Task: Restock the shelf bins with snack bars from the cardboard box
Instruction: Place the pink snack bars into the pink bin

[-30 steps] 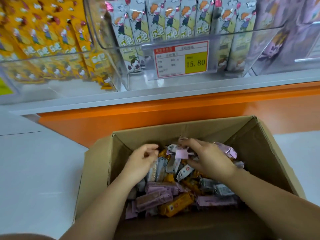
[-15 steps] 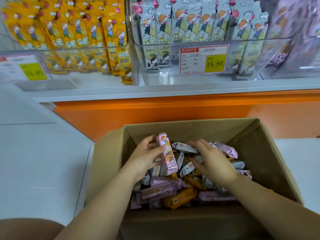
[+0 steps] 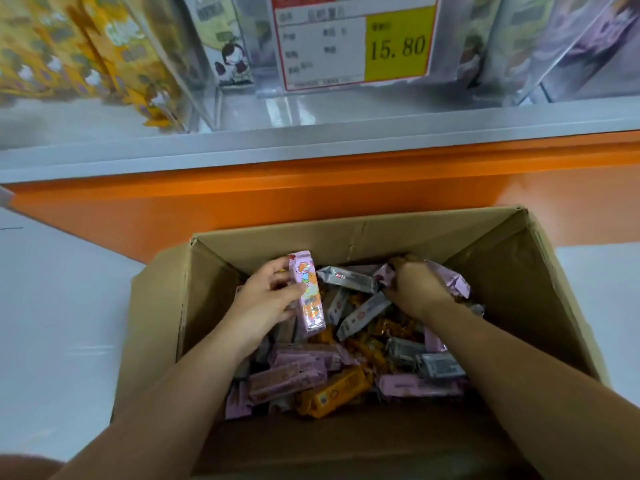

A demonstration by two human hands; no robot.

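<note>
1. Shop aisle: white floor, orange plinth under a grey shelf (image 3: pixel 311 140). Clear bins sit on the shelf: yellow packs in the left bin (image 3: pixel 86 53), grey packs behind the 15.80 price tag (image 3: pixel 356 39), purple packs at far right (image 3: pixel 588 39).
2. Cardboard box (image 3: pixel 363 237) sits open on the floor just in front of the plinth, with mixed snack bars loose inside: pink, grey, orange.
3. Left hand (image 3: pixel 263 303): fingers closed round one pink bar (image 3: pixel 309 294), held upright, thumb across its face, lower end just above the pile.
4. Right hand (image 3: pixel 414 289): down in the far right of the pile, fingers curled among pink wrappers (image 3: pixel 450 280). Can't tell whether it actually has hold of one.
5. Step in hand, my read: gathering pink bars before the lift to the shelf.
6. To do it well: collect one colour only, stack bars the same way up in the left hand, face forward, so they slot into the bin like the packs already there.
7. Wrappers look slick and crinkly; grip the bar body, not the crimped ends, or they'll slide out.
8. Pink looks closest to the purple bin at right; blurred there, so check the print before loading.
9. Box still looks well filled; task is early.
</note>
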